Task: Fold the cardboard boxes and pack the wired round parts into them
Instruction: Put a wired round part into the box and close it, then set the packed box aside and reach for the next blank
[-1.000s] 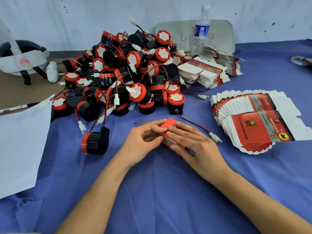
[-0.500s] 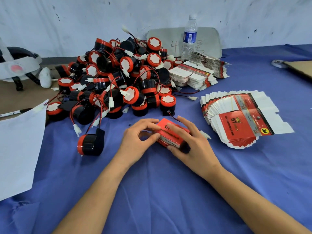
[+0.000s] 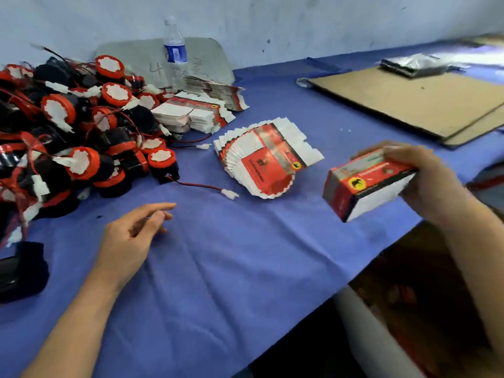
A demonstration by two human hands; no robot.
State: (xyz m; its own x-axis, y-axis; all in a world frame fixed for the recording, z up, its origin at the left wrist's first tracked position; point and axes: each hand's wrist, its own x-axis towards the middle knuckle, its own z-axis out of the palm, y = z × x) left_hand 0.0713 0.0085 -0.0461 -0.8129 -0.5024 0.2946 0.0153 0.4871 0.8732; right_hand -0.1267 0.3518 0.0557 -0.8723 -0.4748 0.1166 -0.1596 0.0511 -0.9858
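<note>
So the right grip [image 3: 425, 181] is clutching the closed red cardboard box [image 3: 365, 184] near the blue worktop [image 3: 245, 268] edge, probably to stash it; the left grip [image 3: 131, 236] is idling loose-fingered, empty.

A closed red-and-white printed cardboard box [image 3: 365, 184] is gripped by the right hand [image 3: 425, 181] above the edge of the blue cloth-covered table [image 3: 231, 268]. The left hand [image 3: 133, 230] is held empty, fingers relaxed. A heap of black-and-red wired round parts [image 3: 68, 137] is noted at left, a fanned stack of flat box blanks [image 3: 267, 159] beside it.
</note>
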